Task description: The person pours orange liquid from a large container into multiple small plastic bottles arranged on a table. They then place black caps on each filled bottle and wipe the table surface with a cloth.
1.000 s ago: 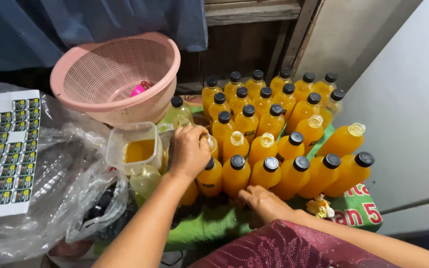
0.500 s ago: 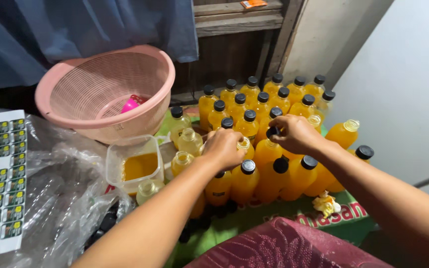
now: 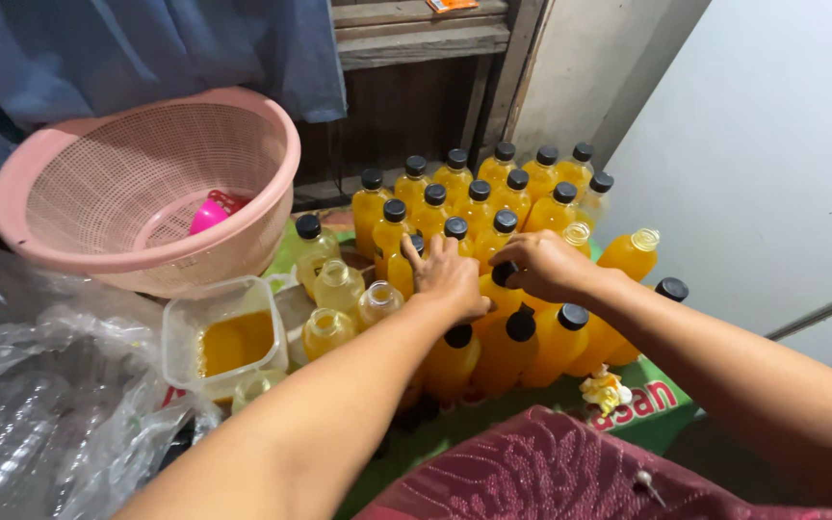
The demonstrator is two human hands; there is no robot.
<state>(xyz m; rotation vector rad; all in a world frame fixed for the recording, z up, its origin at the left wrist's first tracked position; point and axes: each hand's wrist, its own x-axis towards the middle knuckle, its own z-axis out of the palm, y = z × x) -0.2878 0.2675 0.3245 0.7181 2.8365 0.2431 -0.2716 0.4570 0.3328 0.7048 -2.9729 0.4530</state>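
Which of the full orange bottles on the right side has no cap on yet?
The orange bottle at the far right edge, beyond the right hand: its clear mouth is open, while its neighbours wear black caps.

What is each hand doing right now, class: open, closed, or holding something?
Left hand: open, fingers spread flat over the bottle tops.
Right hand: closed on the black cap of an orange bottle.
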